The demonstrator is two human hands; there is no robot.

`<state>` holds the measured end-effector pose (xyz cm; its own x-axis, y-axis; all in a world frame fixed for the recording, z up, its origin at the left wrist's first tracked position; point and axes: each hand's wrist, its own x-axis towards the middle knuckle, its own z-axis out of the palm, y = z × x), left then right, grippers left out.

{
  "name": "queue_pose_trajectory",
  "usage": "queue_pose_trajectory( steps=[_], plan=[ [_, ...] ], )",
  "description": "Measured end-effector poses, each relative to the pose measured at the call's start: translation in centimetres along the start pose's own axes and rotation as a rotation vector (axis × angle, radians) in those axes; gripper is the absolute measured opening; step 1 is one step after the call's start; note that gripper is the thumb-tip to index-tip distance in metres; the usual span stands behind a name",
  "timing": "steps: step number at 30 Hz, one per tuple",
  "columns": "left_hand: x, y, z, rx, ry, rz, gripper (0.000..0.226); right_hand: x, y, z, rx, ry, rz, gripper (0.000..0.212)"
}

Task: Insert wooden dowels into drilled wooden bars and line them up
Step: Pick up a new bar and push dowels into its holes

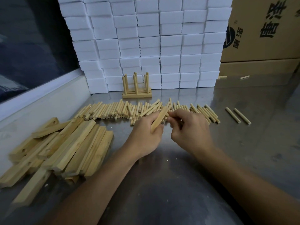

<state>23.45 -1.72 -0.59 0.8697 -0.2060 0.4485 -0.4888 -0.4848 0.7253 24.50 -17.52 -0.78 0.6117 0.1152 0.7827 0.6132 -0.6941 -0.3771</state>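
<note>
Behind, white foam blocks (146, 43) on scuffed steel table (243, 151).

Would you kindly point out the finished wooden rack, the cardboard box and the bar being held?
Finished wooden rack (137, 95): head view, base bar.
Brown cardboard box (259, 46): head view, front face.
Held wooden bar (159, 118): head view, mid-length.

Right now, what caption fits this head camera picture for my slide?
Left hand holds a wooden bar while right hand pinches at its tip, above the row of dowels.
</note>
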Motion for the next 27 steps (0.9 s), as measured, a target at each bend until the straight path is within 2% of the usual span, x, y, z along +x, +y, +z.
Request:
queue_pose_trajectory(
  steps=[2, 5, 8, 11, 13, 15, 18, 22, 25, 27],
  plan=[
    [-0.1, 0.1, 0.1, 0.024, 0.013, 0.037, 0.025, 0.1, -0.1, 0.1, 0.023, 0.013, 0.029, 0.004],
    [0.0, 0.3, 0.0, 0.096, 0.02, 0.066, 0.028, 0.2, -0.4, 0.2, 0.158, -0.049, 0.22, 0.008],
    [-0.2, 0.2, -0.4, 0.156, -0.01, 0.109, 0.026, 0.5, -0.4, -0.1, 0.386, -0.208, 0.471, 0.021],
    [-0.2, 0.0, -0.4, 0.192, -0.025, 0.119, 0.03, 1.1, 0.4, -0.9, 0.757, -0.409, 0.767, 0.028],
    [0.0, -0.2, -0.3, 0.205, -0.048, 0.076, 0.036, 1.1, 0.7, -1.2, 0.852, -0.46, 0.845, 0.027],
    [0.2, -0.2, -0.4, 0.182, -0.061, 0.023, 0.04, 1.1, 0.7, -1.1, 0.847, -0.432, 0.865, 0.023],
    [0.3, 0.2, -0.7, 0.054, -0.065, -0.101, 0.035, 1.5, 0.4, -1.3, 0.889, -0.34, 0.884, 0.012],
    [0.4, 0.7, -0.6, -0.204, -0.066, -0.386, 0.017, 2.1, 0.2, -1.6, 1.164, -0.274, 0.984, 0.016],
    [0.5, 1.0, -0.5, -0.488, -0.028, -0.537, 0.016, 2.1, 0.1, -1.7, 1.23, -0.255, 0.935, 0.028],
    [0.6, 1.0, -0.5, -0.653, 0.02, -0.61, 0.016, 2.3, 0.5, -1.7, 1.185, -0.234, 0.931, 0.047]
  ],
)
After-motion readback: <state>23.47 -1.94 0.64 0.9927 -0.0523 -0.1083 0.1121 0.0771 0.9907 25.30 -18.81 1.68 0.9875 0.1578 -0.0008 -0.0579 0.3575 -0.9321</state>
